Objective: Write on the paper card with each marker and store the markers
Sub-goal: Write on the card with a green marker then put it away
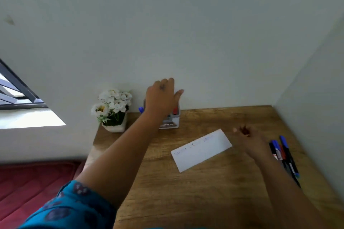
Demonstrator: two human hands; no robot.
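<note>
A wooden bench point(204, 191) is seen from above, set into a corner of pale walls. The paper card point(202, 149) lies flat near the middle of the bench, turned at a slant, with faint lines of writing along its far edge.

The left hand point(162, 98) is held over a small grey holder point(175, 121) that stands beyond the card, against the back wall. The fingers are spread and fairly straight, the thumb out to the right; nothing is seen gripped. A red marker point(175, 110) shows inside the holder below the thumb, and a blue tip point(141, 109) shows just left of the wrist.

The right hand point(245, 135) is raised just right of the card. It is blurred, its fingers loosely bent; whether anything is held cannot be told.

Right of the card, past the right forearm, several markers point(284, 154) lie together on the bench, blue, black and red among them.

Left of the holder, a white pot of white flowers point(113, 109) stands at the bench's far corner. A blue patterned sleeve point(74, 208) covers the left upper arm.
</note>
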